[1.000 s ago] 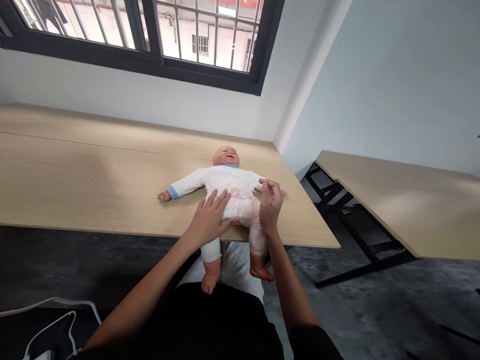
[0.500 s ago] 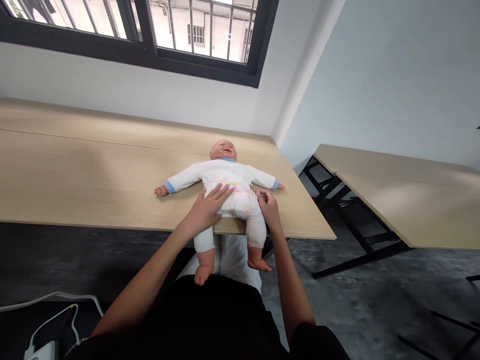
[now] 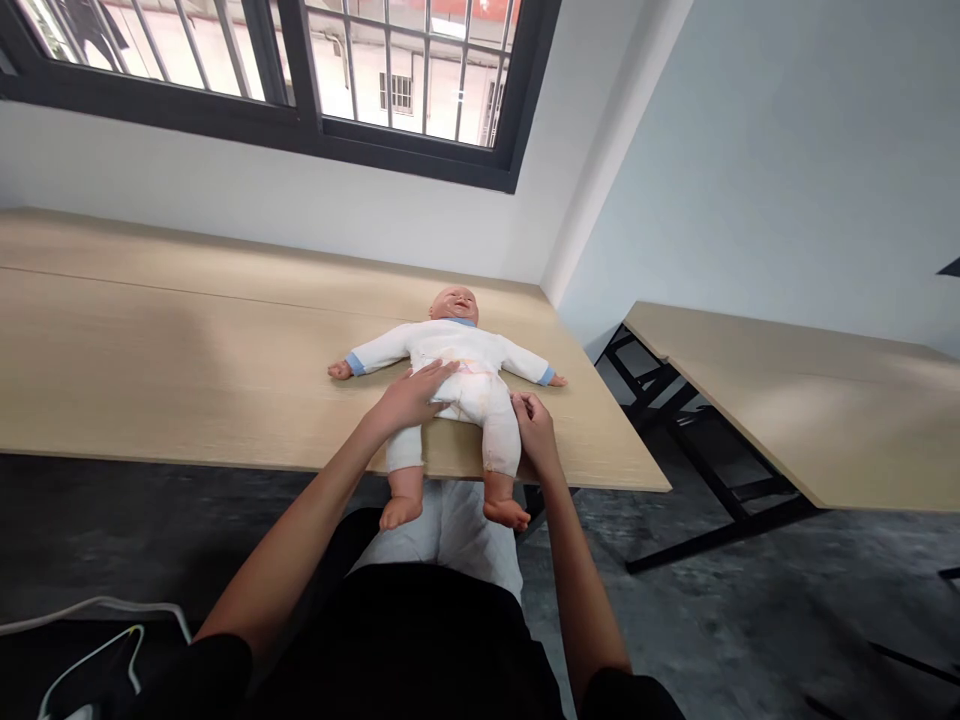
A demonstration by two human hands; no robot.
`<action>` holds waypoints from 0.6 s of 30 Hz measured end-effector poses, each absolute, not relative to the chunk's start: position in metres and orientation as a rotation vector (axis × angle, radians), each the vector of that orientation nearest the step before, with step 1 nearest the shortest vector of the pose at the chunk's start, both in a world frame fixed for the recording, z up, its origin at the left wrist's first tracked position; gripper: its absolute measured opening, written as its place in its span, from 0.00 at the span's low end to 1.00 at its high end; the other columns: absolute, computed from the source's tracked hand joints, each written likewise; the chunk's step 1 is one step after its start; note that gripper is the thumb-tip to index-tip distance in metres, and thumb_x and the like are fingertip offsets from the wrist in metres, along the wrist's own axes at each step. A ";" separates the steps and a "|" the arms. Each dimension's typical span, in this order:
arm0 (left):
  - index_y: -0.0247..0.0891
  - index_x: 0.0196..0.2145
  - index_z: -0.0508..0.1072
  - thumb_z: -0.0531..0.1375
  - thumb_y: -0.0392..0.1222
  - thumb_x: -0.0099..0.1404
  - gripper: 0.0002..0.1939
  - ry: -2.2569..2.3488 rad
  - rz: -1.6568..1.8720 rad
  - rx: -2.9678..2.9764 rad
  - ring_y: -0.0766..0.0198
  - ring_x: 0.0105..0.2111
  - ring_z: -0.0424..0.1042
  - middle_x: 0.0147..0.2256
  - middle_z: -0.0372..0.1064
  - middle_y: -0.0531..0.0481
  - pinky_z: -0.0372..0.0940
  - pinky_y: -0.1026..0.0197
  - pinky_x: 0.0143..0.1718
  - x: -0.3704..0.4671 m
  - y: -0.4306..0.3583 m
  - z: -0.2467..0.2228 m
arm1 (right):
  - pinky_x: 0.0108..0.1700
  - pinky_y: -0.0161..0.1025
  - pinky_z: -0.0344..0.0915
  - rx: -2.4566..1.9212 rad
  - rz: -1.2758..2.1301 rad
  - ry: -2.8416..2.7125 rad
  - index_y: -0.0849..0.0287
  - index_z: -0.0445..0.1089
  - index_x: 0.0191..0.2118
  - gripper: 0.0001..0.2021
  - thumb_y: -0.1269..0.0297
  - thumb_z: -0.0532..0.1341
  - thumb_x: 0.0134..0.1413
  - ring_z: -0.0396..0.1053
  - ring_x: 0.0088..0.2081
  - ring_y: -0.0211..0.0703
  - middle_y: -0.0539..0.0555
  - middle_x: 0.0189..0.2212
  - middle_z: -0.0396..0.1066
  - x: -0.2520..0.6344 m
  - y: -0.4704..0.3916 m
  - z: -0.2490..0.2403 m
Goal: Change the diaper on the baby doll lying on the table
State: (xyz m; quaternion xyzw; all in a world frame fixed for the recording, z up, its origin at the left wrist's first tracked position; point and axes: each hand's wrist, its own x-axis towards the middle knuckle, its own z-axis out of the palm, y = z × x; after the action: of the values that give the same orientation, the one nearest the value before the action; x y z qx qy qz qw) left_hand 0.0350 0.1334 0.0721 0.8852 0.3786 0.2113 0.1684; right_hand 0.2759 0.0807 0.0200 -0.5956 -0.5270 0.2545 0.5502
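Observation:
A baby doll [image 3: 480,395] in a white outfit with blue cuffs and collar lies on its back on the wooden table [image 3: 247,390]. Its arms are spread and its lower legs hang over the front edge. My left hand [image 3: 412,397] rests with outstretched fingers across the doll's hip and belly. Against the other hip, my right hand [image 3: 534,425] has its fingers curled together beside the top of the leg. What those fingers hold, if anything, is hidden.
A second wooden table [image 3: 795,390] with black folding legs stands to the right, across a gap. A barred window [image 3: 409,80] is in the wall behind. White cables [image 3: 112,603] lie at lower left, and my legs are under the table edge.
The doll has shifted a little up the table, its feet now further from me and its legs straighter. Both hands stay at its hips. The camera view has tilted slightly.

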 end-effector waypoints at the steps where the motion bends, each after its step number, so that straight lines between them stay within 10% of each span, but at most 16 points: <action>1: 0.44 0.67 0.57 0.56 0.42 0.66 0.32 1.076 0.616 2.517 0.48 0.69 0.50 0.68 0.52 0.45 0.54 0.45 0.64 0.036 0.137 0.073 | 0.52 0.46 0.65 -1.395 0.606 -1.238 0.58 0.71 0.38 0.21 0.44 0.55 0.59 0.71 0.46 0.50 0.59 0.41 0.76 0.276 0.081 0.020; 18: 0.35 0.65 0.61 0.62 0.43 0.62 0.35 0.895 0.835 2.404 0.48 0.70 0.46 0.68 0.52 0.40 0.45 0.47 0.68 0.039 0.190 0.062 | 0.52 0.44 0.64 -1.394 0.626 -1.169 0.58 0.70 0.39 0.19 0.46 0.54 0.60 0.70 0.44 0.48 0.56 0.41 0.74 0.278 0.083 0.013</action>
State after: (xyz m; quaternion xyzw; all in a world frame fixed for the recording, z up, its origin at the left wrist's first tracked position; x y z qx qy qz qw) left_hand 0.0389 0.1903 0.0623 0.8694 0.3235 0.3018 0.2201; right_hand 0.2785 0.0826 0.0135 -0.5944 -0.4985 0.2669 0.5719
